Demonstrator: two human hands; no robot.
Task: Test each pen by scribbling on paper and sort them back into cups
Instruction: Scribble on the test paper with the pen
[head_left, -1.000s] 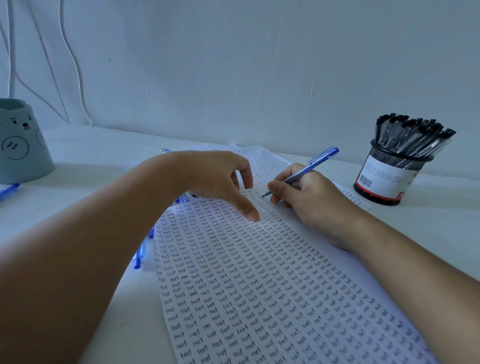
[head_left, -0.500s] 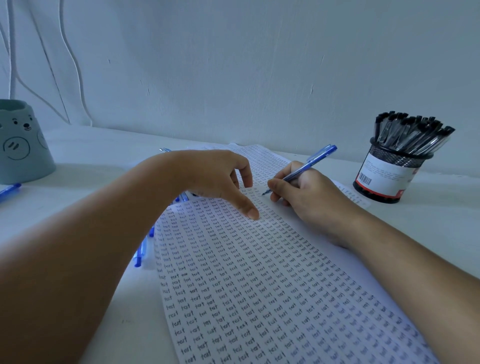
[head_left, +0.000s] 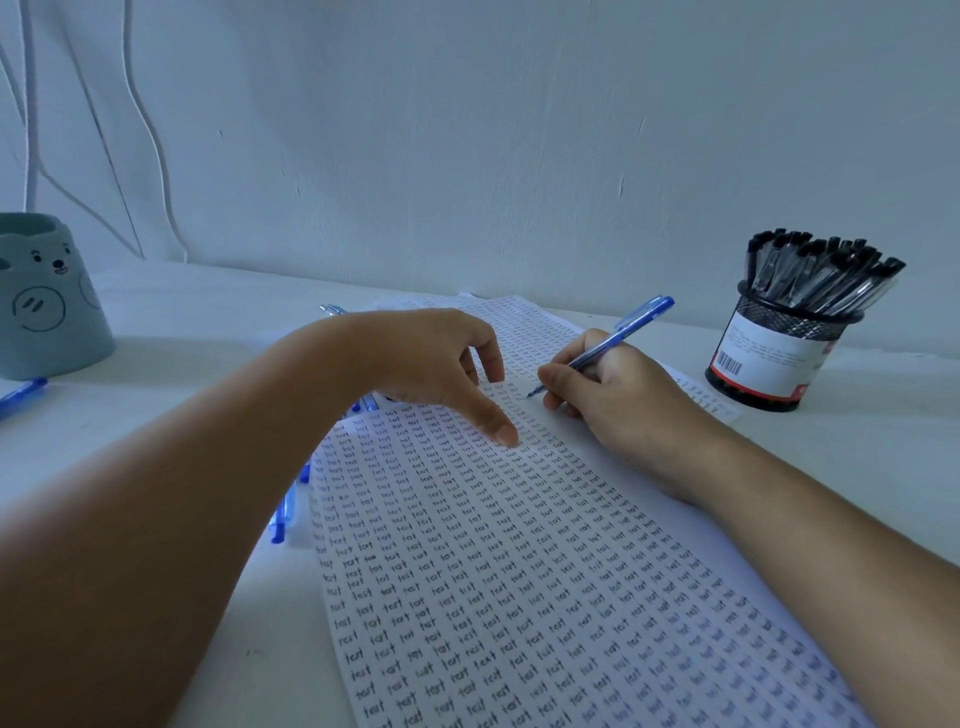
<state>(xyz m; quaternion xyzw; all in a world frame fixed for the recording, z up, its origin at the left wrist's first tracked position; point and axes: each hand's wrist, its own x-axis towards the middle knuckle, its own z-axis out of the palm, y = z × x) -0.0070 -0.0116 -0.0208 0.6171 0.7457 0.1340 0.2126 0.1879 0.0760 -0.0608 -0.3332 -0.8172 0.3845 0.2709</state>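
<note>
A long sheet of paper (head_left: 519, 597) covered in rows of the handwritten word "test" runs down the middle of the white table. My right hand (head_left: 613, 400) pinches a blue pen (head_left: 608, 345) in a writing hold, with the tip touching the paper near its far end. My left hand (head_left: 441, 364) arches over the paper, thumb tip pressing the sheet and fingers curved down onto it. A black mesh cup (head_left: 774, 358) full of black-capped pens stands at the right. A teal bear-face cup (head_left: 47, 306) stands at the far left.
Several blue pens (head_left: 285, 509) lie along the paper's left edge, partly hidden under my left forearm. One more blue pen (head_left: 21, 395) lies by the teal cup. White cables (head_left: 150, 130) hang down the wall at the back left.
The pen tip has shifted slightly on the paper as my right hand writes. My left hand stays in place on the sheet.
</note>
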